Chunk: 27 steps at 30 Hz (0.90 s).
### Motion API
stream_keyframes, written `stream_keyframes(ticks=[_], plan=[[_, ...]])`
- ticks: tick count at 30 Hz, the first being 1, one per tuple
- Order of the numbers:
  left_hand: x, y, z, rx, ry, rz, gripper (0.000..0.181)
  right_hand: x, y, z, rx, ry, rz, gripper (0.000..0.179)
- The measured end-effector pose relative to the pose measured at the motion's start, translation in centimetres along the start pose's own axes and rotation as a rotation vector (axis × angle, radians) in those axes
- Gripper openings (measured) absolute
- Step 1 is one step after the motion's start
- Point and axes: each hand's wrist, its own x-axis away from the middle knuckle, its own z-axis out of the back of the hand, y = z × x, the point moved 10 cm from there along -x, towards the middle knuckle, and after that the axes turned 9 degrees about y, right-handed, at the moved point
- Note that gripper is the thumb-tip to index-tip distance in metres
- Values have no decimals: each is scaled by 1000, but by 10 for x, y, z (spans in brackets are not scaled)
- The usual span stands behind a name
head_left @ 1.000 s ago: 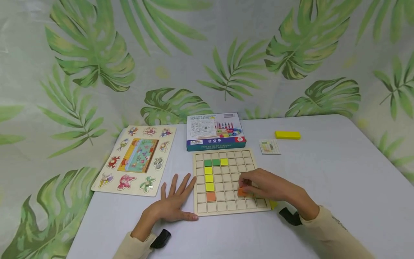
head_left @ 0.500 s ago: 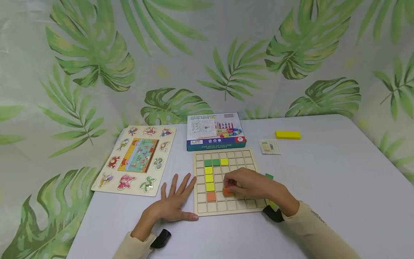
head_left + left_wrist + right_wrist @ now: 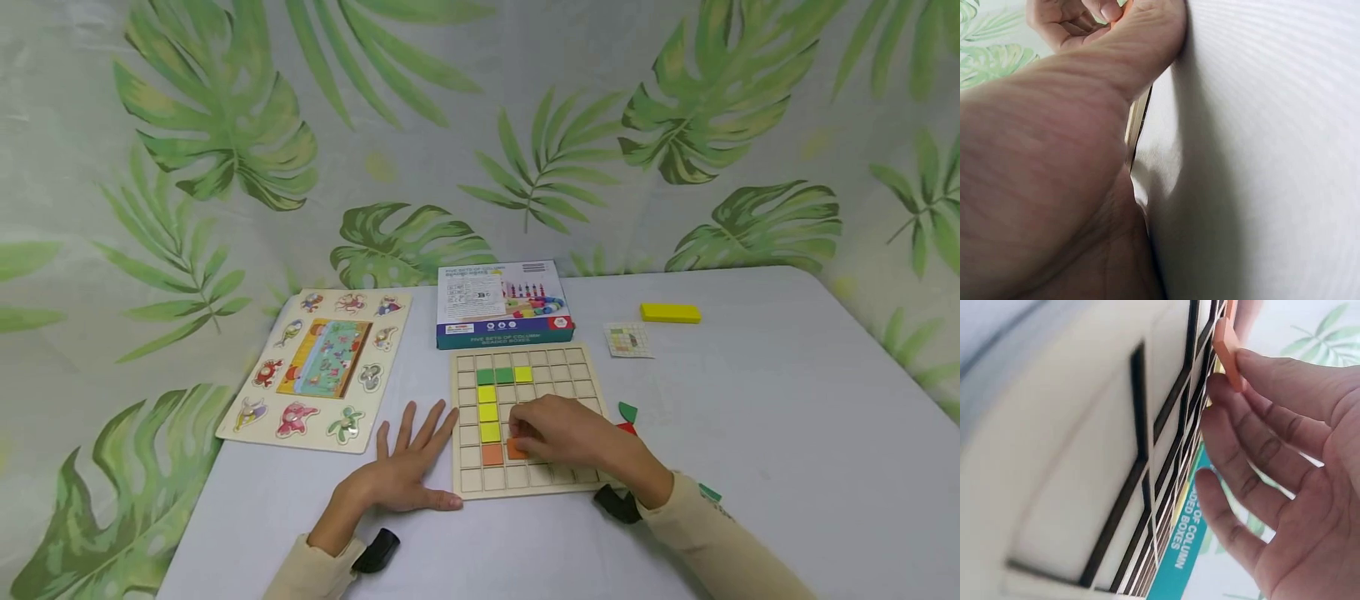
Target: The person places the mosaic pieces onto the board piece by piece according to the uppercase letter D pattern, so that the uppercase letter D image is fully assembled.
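A square wooden grid board (image 3: 562, 373) lies flat on the table. Green tiles (image 3: 495, 376) and a yellow tile form a row near its top, with yellow tiles (image 3: 488, 412) running down the left and an orange tile (image 3: 492, 454) below them. My right hand (image 3: 562, 429) pinches another orange tile (image 3: 516, 450) between thumb and fingers, right beside the seated one. In the right wrist view this held tile (image 3: 1229, 353) is tilted close over the grid. My left hand (image 3: 408, 467) rests spread on the table, fingertips at the board's left edge.
An animal puzzle board (image 3: 311, 442) lies to the left. A printed box (image 3: 506, 310) sits behind the grid. A pattern card (image 3: 628, 340) and a yellow bar (image 3: 670, 313) are at back right. A green piece (image 3: 627, 412) and a red piece (image 3: 627, 428) lie right of the grid.
My right hand has carried the orange tile leftward across the grid to beside the seated orange tile. Loose pieces at the right have come into view. My left hand stays put.
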Motion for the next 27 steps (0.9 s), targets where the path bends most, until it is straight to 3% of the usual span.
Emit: stream_keyframes(ticks=[14, 27], plan=[[-2, -1, -1, -20, -1, 30, 117, 3, -5, -6, 74, 15, 4, 10], [1, 4, 1, -2, 1, 16, 117, 6, -7, -4, 92, 11, 12, 15]])
